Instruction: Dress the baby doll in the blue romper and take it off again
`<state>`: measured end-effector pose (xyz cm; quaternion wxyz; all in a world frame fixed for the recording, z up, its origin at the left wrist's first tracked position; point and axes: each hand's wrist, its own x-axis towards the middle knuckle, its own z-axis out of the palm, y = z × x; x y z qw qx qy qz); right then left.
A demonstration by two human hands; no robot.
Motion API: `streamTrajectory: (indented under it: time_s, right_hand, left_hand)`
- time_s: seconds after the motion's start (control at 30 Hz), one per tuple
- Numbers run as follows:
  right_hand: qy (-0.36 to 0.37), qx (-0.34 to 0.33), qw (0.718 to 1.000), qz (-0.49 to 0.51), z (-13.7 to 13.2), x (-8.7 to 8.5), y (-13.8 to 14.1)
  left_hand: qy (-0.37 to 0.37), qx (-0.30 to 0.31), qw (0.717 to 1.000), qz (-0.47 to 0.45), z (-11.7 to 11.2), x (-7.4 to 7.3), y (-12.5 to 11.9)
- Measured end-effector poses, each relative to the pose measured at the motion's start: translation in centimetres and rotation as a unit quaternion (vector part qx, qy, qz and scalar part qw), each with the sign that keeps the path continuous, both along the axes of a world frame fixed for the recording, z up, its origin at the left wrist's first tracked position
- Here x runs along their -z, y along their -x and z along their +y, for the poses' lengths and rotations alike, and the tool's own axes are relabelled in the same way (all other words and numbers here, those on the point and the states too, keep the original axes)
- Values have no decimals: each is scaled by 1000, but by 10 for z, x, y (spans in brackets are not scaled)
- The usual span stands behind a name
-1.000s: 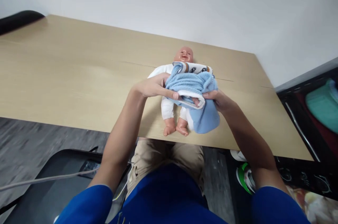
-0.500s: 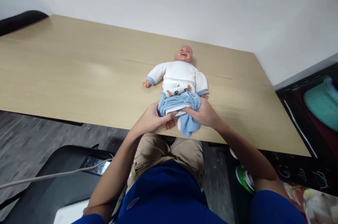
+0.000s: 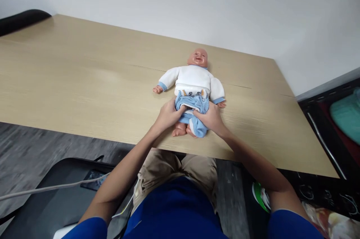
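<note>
A baby doll [image 3: 193, 77] in a white long-sleeved top with blue cuffs lies on its back, feet toward me. Over its lower body is a bunched light-blue doll garment [image 3: 194, 101] with white trim and an animal face with two eyes. My left hand [image 3: 168, 114] grips the garment's left side, thumb at the trimmed opening. On the right side my right hand [image 3: 211, 118] pinches the cloth, its thumb also at the opening. Between the thumbs the opening gapes and looks dark inside. One white-cuffed end hangs over the doll's right-side foot; both feet partly show below.
The doll lies on a wooden table [image 3: 98, 81], close to its front edge. A black chair [image 3: 42, 201] with a phone [image 3: 92, 179] and a cable is at lower left. Dark shelving with a teal item [image 3: 347, 109] stands at the right.
Both hands have shifted slightly up toward the doll's waist with the garment. The trimmed opening is stretched wider, and more of the doll's feet shows.
</note>
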<state>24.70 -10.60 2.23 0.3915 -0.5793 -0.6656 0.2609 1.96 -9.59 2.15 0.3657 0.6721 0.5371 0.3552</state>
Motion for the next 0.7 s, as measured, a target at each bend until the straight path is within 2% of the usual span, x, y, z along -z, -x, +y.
streamTrajectory:
  time_s: [0.1,0.2,0.3,0.4,0.47,0.57,0.7]
  right_hand:
    - [-12,15,1000,4,15,-2,-1]
    - [-12,21,999,-29,23,-17,-4]
    - [-11,1,998,-59,11,-43,-6]
    - [-2,-68,995,-79,-16,-70,-3]
    - [12,-111,989,-99,-32,-80,1]
    - [50,-147,978,-142,-41,-83,8]
    - [95,-179,962,-185,-35,-74,12]
  left_hand:
    - [-20,-9,999,27,17,-1,1]
    - [-30,-12,999,21,19,-9,3]
    - [-27,8,999,-22,-1,-21,9]
    - [2,10,999,-43,-35,-31,16]
    - [29,11,999,-41,-55,-34,21]
    - [72,19,997,-17,-73,-30,30]
    - [126,51,991,10,-78,-21,40]
